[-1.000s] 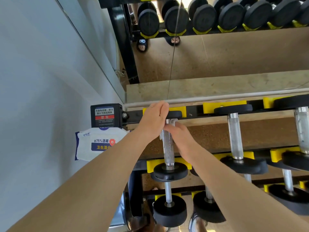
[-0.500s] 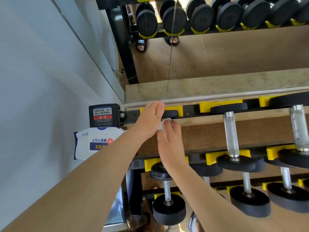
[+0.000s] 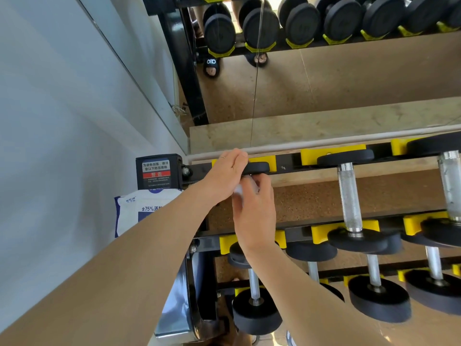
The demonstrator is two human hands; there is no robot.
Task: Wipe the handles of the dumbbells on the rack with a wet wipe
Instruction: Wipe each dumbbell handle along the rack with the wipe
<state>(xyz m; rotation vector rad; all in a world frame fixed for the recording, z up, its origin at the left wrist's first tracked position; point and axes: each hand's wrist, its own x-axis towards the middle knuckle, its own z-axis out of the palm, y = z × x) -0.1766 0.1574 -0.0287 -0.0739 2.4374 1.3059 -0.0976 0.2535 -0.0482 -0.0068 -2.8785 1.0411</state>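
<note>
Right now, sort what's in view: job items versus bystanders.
Job:
- white wet wipe, gripped by right hand
- leftmost black top-row dumbbell, steadied by left hand
- knurled steel dumbbell handles

Bystanders:
- blue-and-white wipes packet
- red-striped warning label
- wall mirror

A pale wall fills the nine o'clock side. A mirror spans twelve to two o'clock, with a thin vertical seam through it and two sandalled feet reflected near twelve. At ten o'clock from centre a black end cap carries a warning label with a red band. Beneath it, toward eight o'clock, chromed metal shows. Speckled brown flooring lies at three o'clock.
</note>
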